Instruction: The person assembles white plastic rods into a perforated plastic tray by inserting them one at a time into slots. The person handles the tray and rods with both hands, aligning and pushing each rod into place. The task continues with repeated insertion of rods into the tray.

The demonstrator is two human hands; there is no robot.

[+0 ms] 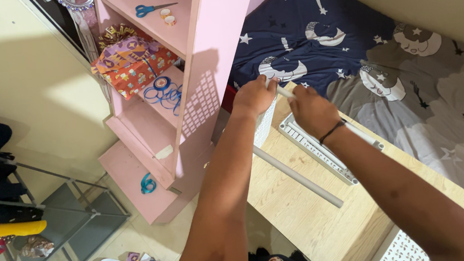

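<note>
**A:** Two hands, both out at the far edge of the surface (pixel 303 220). Your left hand (pixel 254 96) is curled shut, fingers pinching the top rim of the white perforated basket (pixel 264 126) that hangs off the far left corner. Your right hand (pixel 309 111), the one with the black wrist band (pixel 332 131), is closed around the end of a thin pale rod (pixel 284 92).

**B:** So what step are you in?

**A:** By my reading, you are fitting the rod's end to the basket rim; the hands meet just beside each other at that corner, right against the bed (pixel 408 74). Whether the rod is already seated I cannot tell, since your fingers cover the joint.

**B:** And what does the next move call for?

**A:** Probably a steady basket under your left hand while the right lines up the rod tip. The basket wall looks like light lattice plastic, so it may flex.

**B:** Other parts?

**A:** A smooth grey tube (pixel 299 176) lies diagonally across the pale wood-grain surface, round and rigid. Beside it, nearer the bed, lies a flat white slotted panel (pixel 316 149). Another white lattice piece (pixel 405 251) shows at the near right corner. The pink shelf unit (pixel 224 46) stands to your left, holding blue scissors (pixel 146 10) and a patterned wrapped gift (pixel 132 63).
</note>
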